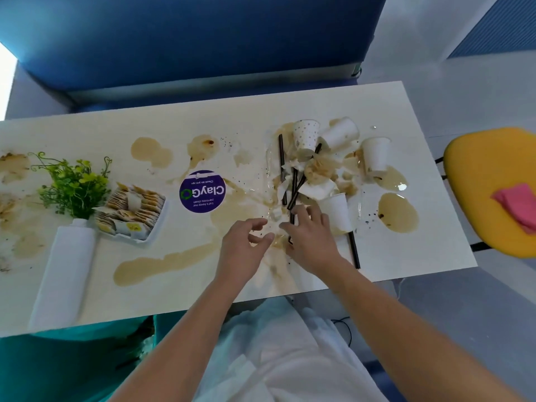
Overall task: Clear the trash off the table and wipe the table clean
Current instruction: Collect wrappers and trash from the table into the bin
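Note:
A heap of trash lies on the right half of the pale table: tipped white paper cups, a dotted cup, another cup beside my right hand, black straws and crumpled stained tissues. Brown spills spread over the tabletop. My left hand hovers over a wet patch near the front edge, fingers loosely curved with nothing between them. My right hand lies with spread fingers on the near end of the heap, over a black straw.
A purple round sticker sits mid-table. To the left stand a tray of tea bags and a green plant in a white vase. A yellow chair with a pink cloth stands at right. A blue sofa lies behind.

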`<state>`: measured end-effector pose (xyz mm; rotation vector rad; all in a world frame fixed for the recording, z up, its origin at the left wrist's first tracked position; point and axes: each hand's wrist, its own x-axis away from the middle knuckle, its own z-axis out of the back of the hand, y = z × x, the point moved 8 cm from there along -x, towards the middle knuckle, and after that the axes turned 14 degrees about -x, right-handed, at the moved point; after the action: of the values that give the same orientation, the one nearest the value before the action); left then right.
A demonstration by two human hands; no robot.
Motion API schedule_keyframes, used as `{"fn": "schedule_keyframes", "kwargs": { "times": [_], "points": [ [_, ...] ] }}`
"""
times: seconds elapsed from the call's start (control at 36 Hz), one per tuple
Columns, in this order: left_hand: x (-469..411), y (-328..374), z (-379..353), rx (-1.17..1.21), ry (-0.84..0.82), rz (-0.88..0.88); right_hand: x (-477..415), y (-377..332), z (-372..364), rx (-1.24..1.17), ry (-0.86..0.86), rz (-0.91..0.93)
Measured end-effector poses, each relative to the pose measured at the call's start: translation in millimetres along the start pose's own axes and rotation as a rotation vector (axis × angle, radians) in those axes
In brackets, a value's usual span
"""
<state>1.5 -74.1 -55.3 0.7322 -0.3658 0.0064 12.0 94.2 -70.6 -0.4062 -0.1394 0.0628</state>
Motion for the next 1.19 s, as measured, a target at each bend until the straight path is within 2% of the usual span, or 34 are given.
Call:
{"fn": "schedule_keyframes", "kwargs": {
  "times": [0.14,0.28,0.58,0.81,1.03,1.19],
  "points": [
    [6,4,-5,0.000,0.007,0.016,-6,-8,-12,0.099,-0.059,0.037],
    [12,5,-1,0.004,0.039,0.029,-9,-14,-10,0.073,0.003,0.096],
    [16,9,11,0.053,0.098,0.062,-8,-3,23,-0.282,0.252,0.032],
    [2,20,-2,-0.006,0.025,0.068,-15,-2,50,-0.505,0.366,0.058],
    [-18,46,-19,0.020,-0.038,0.074,-19,-10,64,-0.674,0.351,0.120],
    [-32,56,-19,-0.030,0.033,0.107,-17,-16,70,-0.734,0.300,0.182]
  ]
}}
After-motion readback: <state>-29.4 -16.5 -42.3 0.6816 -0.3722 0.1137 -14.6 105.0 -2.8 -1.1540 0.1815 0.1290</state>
